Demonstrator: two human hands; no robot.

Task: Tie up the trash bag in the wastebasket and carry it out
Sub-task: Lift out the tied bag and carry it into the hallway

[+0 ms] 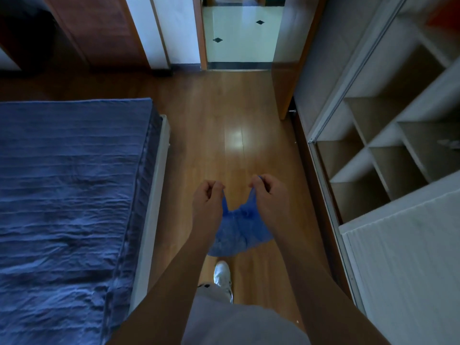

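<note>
A blue plastic trash bag [239,230] hangs in front of me above the wooden floor. My left hand [207,199] pinches one strip of the bag's top, and my right hand [267,194] pinches the other strip. The two strips are pulled apart and upward, and the bag's body sags between my forearms. No wastebasket is in view.
A bed with a blue cover [69,190] fills the left side. White open shelving [388,150] lines the right. A strip of wooden floor [224,115] runs ahead to an open doorway [241,46] with a white tiled floor beyond. My white shoe [222,275] is on the floor below the bag.
</note>
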